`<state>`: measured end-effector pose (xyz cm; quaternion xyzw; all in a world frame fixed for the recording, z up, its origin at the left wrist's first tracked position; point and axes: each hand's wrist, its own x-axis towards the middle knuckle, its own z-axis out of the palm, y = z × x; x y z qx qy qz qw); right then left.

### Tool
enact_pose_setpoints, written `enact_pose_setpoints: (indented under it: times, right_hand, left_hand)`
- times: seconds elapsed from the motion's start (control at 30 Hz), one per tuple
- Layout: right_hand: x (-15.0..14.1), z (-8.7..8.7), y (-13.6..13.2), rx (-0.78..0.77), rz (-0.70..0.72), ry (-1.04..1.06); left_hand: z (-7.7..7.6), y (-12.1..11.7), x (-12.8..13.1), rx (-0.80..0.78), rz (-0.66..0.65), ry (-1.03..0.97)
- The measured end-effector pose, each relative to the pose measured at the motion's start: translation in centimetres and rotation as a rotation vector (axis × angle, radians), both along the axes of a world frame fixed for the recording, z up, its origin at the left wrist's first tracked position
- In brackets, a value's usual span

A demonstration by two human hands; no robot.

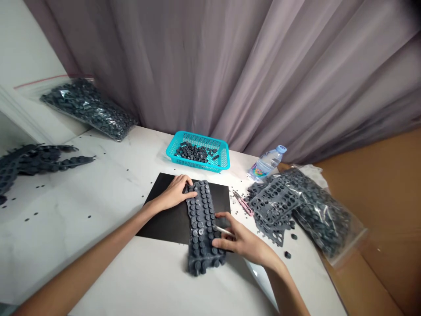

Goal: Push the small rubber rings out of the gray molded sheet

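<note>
A dark grey moulded rubber sheet (198,210) with rows of round knobs lies lengthwise before me. Most of it rests on a black mat (171,221); its near end hangs past the mat's front edge onto the table. At the far left edge of the sheet, my left hand (177,189) grips it, thumb on top and fingers curled at the corner. Between the fingers of my right hand (241,239) is a thin white pen-like tool (224,231), its tip pointing at the knobs. That hand's thumb and fingertips touch the sheet's right edge.
A turquoise basket (171,151) behind the mat contains small dark pieces. To the right are a water bottle (267,163), pink-handled snips (243,203), punched rubber sheets (274,202) and a filled plastic bag (324,215). Another filled bag (88,107) and rubber strips (39,160) are left.
</note>
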<state>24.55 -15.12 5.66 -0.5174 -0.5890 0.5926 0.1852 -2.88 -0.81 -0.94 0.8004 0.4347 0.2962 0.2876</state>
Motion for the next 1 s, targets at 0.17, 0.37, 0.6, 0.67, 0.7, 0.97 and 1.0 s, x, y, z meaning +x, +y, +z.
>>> enact_pose_setpoints:
  times: [0.17, 0.37, 0.6, 0.67, 0.7, 0.97, 1.0]
  right_hand:
    - [-0.5, 0.1, -0.5, -0.057, -0.042, 0.089]
    - [-2.0, -1.3, -0.9, -0.055, -0.122, 0.167]
    - [-2.6, -0.6, -2.0, -0.089, -0.073, 0.119]
    - [-2.7, 0.0, -2.3, -0.163, -0.054, 0.161]
    - [-2.8, 0.3, -2.4, -0.192, -0.038, 0.159]
    - [-3.1, 0.8, -2.6, -0.026, -0.019, -0.058]
    - [-3.0, 0.7, -2.4, 0.062, -0.068, -0.093]
  left_hand:
    - [0.1, 1.1, -0.1, -0.035, -0.006, -0.066]
    - [0.2, 3.4, 0.0, 0.019, 0.081, -0.084]
    - [0.1, 0.1, 0.8, 0.198, 0.172, 0.022]
    - [0.3, -1.2, 1.1, 0.262, 0.121, 0.112]
    - [0.4, -1.7, 1.2, 0.266, 0.072, 0.148]
    - [1.1, -4.1, 1.4, 0.279, -0.025, 0.237]
    - [1.3, -4.4, 1.4, 0.283, -0.037, 0.245]
